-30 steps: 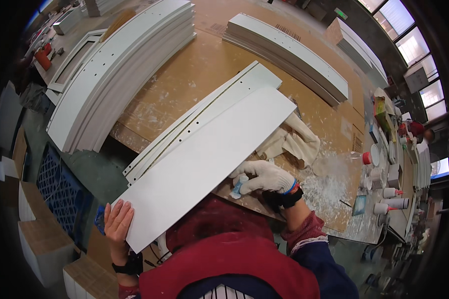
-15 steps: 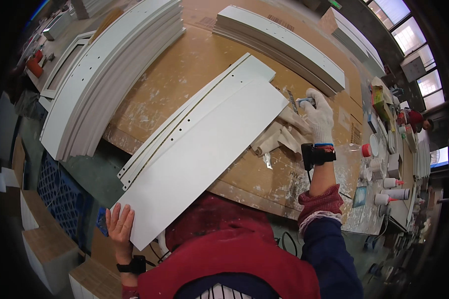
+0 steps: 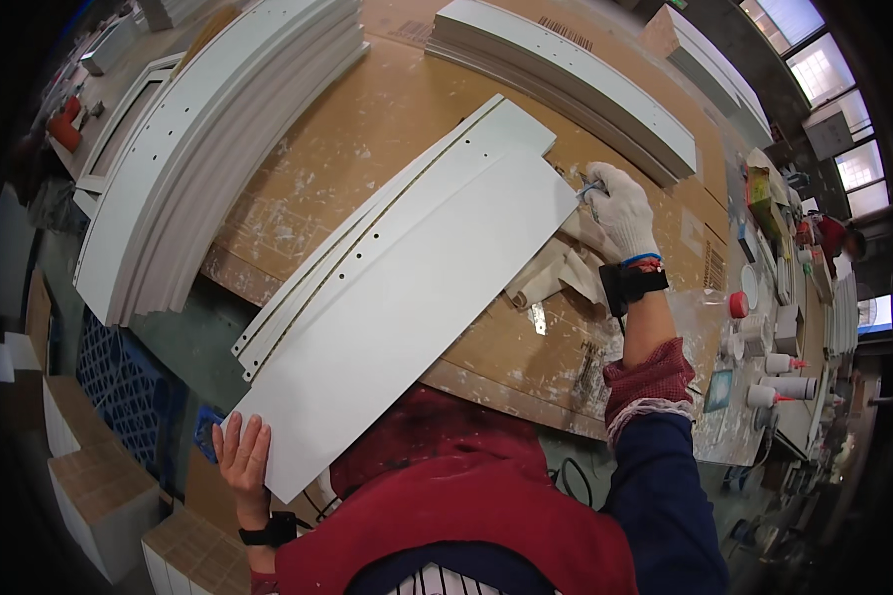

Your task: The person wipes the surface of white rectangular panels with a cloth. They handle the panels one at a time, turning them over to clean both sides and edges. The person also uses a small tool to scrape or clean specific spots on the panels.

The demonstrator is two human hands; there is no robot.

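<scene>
A: Where's the panel, and why does it sit that way?
B: Aslant over the boards, near end jutting past the table. They seem to prop it, and the overhang gives the left hand a place to hold

A: How firm is that hold?
B: Fingers lie close together on the end, probably to steady it. The thumb is hidden, so I can't tell whether it pinches

A: And the right hand?
B: Gloved, pinching a small blue tool beside the far corner. Mostly covered, so its shape is hard to judge

A: Any room to move?
B: Open table lies between the boards and the far stack. Nearer, the cloth crowds the panel's right edge
</scene>
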